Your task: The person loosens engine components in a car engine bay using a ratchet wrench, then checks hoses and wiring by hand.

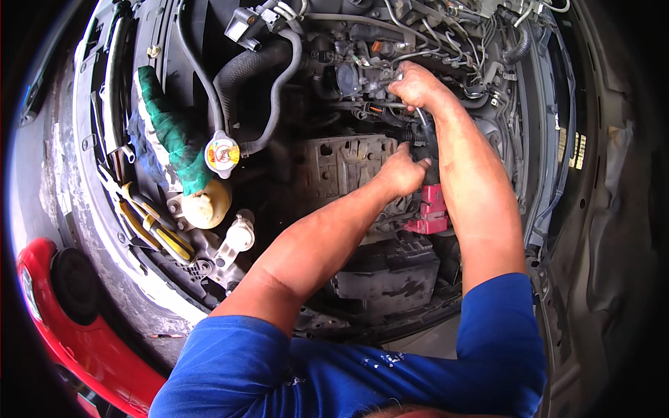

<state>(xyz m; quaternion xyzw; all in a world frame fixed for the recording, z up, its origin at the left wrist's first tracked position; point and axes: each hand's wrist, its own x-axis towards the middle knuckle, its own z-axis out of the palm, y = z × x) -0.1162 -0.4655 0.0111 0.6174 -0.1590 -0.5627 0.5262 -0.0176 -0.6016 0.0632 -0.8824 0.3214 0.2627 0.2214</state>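
Among the hoses and wiring of an open engine bay, my right hand [418, 87] is closed round a bright metal shaft [421, 117], perhaps of a hand tool. From under the hand the shaft slants down beside a dark, hose-like length [430, 139]; I cannot tell whether the two are joined. My left hand [405, 172] reaches in below, its thumb against that dark length and its index finger pointing up. Its other fingers are hidden. Just beneath the thumb is a red plastic cover [430, 209]. Left of the hand lies a dusty metal tray [338, 164].
At left stand a radiator cap [222, 154], a cream reservoir cap [207, 204] and a green cloth-wrapped part [167, 125]. Yellow-handled pliers [167, 237] lie on the front frame. A black battery [387, 279] sits near my body. A red car [83, 334] stands outside.
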